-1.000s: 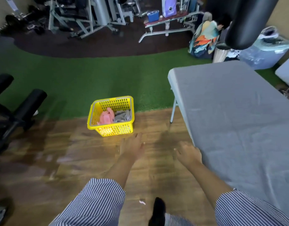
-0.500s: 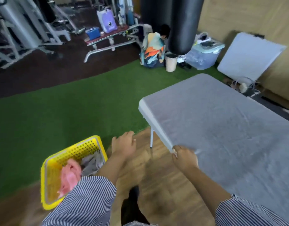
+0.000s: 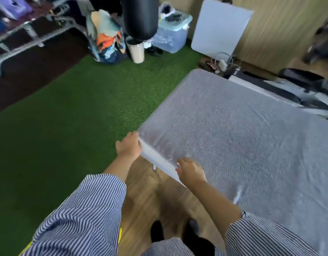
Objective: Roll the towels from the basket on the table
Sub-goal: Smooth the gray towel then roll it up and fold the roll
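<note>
The table (image 3: 242, 137), under a grey cover, fills the right half of the view. My left hand (image 3: 129, 146) holds the cover at the table's near left corner, fingers curled round the edge. My right hand (image 3: 190, 171) grips the cover along the near edge, and small creases spread from its fingers. Only thin slivers of the yellow basket (image 3: 120, 235) show behind my left striped sleeve at the bottom. The towels in it are hidden.
Green turf (image 3: 70, 126) lies left of the table, wood floor (image 3: 150, 196) under my feet. A black punching bag (image 3: 141, 17), a small bin (image 3: 136, 52), a clear storage box (image 3: 170, 37) and a leaning white board (image 3: 220, 28) stand beyond. A bench (image 3: 288, 89) sits behind the table.
My view has swung right, away from the basket and onto the table. Both hands moved from over the floor to the table's near corner and took hold of the grey cover.
</note>
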`<state>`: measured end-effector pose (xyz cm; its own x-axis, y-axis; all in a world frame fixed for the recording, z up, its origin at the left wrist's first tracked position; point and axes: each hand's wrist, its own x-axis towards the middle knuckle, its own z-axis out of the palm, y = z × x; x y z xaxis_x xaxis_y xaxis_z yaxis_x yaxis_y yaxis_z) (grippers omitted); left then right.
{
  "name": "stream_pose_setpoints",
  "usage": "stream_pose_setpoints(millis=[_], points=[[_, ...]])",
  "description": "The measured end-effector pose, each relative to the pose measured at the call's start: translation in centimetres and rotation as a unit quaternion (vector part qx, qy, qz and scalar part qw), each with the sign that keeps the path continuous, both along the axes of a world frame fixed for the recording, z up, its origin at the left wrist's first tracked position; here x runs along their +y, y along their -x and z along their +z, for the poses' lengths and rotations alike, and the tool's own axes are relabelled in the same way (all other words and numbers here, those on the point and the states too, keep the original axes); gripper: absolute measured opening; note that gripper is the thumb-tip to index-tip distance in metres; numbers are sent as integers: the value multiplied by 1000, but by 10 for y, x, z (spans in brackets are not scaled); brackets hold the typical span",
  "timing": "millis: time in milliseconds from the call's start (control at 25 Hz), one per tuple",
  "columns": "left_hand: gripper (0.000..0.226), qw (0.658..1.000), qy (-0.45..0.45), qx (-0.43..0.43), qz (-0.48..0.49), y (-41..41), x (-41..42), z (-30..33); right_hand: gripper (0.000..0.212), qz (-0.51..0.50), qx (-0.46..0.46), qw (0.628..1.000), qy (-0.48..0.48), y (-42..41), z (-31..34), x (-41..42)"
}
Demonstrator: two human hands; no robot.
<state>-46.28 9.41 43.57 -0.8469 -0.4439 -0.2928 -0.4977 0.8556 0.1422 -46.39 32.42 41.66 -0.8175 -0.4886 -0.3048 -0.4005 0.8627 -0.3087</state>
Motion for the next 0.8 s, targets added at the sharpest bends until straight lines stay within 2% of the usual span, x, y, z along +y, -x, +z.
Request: stream_pose_setpoints(millis=[160,240,400,560,800], points=[[41,998,-47,-43,31,34,-15,-27,29,-16,-34,999,-8,14,-13,-11],[41,996,-63,-38,46,43,-16,-39,26,-26,-42,999,-8,16,-19,-14],[14,997,9,49,64,43,-19,-46,29,-13,-67,998,-2,20,-34,-17],[6,998,44,6,51,21,-28,-39,32,4,-100,995,6,15,-28,-21],[4,992,53,-49,100,-11,-29,-40,30,50,-106,993,13,-13,-27,-19]])
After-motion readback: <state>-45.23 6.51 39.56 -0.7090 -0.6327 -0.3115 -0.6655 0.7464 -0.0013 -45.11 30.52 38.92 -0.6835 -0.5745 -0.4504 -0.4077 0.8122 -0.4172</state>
